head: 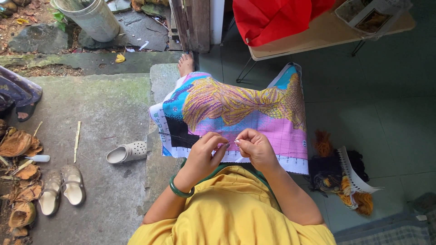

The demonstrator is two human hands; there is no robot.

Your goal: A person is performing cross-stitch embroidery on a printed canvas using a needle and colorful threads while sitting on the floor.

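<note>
A large cross-stitch canvas (236, 113) in pink, yellow, blue and black lies draped over my lap. My left hand (206, 154), with a green bangle (180, 189) on its wrist, pinches a dark thread (177, 135) that runs off to the left across the canvas edge. My right hand (254, 146) is closed close beside it, fingertips almost touching the left ones; it seems to pinch a fine needle, too small to see clearly. Both hands hover over the near edge of the canvas. My yellow top (231, 213) fills the bottom of the view.
Bundles of orange and dark thread with a white card (349, 179) lie on the green floor at right. A low table (318, 31) with red cloth stands ahead. Beige clogs (127, 152) and a second pair of clogs (61, 188) sit on the concrete at left, beside coconut husks (18, 145). Another person's foot (25, 109) shows far left.
</note>
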